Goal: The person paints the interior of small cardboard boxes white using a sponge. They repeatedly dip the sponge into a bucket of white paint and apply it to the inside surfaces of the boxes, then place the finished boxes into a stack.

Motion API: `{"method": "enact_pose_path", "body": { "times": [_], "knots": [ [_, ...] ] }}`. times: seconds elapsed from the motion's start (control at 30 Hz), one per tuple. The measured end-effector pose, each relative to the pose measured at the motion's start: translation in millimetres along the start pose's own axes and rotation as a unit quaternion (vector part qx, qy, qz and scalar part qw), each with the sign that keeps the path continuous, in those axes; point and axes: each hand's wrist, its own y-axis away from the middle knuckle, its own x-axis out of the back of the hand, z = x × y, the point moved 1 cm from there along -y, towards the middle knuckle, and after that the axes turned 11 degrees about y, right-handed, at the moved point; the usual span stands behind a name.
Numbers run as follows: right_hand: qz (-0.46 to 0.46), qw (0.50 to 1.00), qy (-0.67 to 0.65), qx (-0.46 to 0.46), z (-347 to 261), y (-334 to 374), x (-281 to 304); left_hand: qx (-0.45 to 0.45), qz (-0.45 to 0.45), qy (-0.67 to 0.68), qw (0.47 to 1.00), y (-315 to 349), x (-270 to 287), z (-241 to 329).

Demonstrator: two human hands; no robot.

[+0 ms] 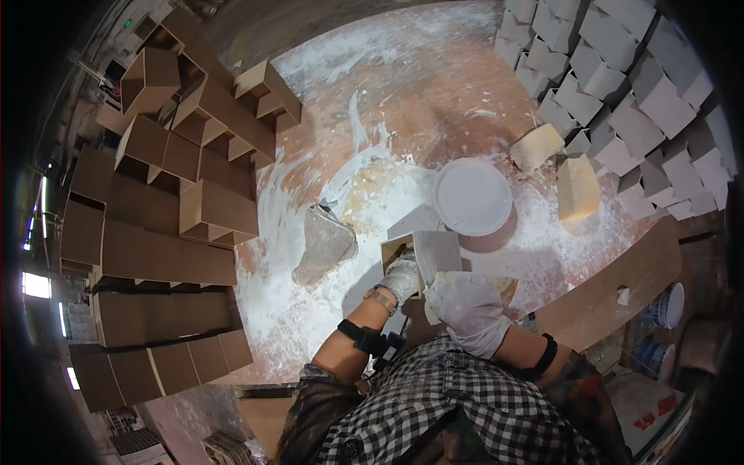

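My left hand (401, 280), in a grey knit glove, reaches into the open end of a small cardboard box (438, 254), brown inside and white outside. Its fingertips are hidden inside, and the hand steadies the box from within. On the right side of the box is my right hand (467, 314), in a loose white plastic glove. It is closed around a tan, sponge-like block (508, 291), of which only the edge shows. Just beyond the box stands a round white tub (474, 197) of whitish liquid or paste. A crumpled grey cloth (326, 245) lies left of the box.
Brown open boxes (167, 248) are stacked along the left side of the table (418, 85), which is smeared with white. White-faced boxes (604, 77) pile up at the far right. Two yellow sponge blocks (580, 187) lie near them. A brown board (612, 283) stands along the right edge.
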Motion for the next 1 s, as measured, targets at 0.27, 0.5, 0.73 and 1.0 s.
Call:
{"method": "enact_pose_path", "body": {
  "times": [0.27,0.5,0.73,1.0],
  "knots": [
    [0.016,0.997,-0.04,0.066,7,13,10,-0.016,0.049,0.086,0.995,-4,-2,0],
    [0.047,0.996,-0.058,0.051,11,12,1,-0.045,0.04,0.022,0.998,-13,-13,-21],
    [0.001,0.999,-0.053,-0.013,28,-19,23,0.016,0.036,0.041,0.998,-9,-7,-10],
    [0.095,0.985,-0.133,-0.046,42,-18,1,0.012,0.058,0.039,0.997,1,2,13]
  ]
}}
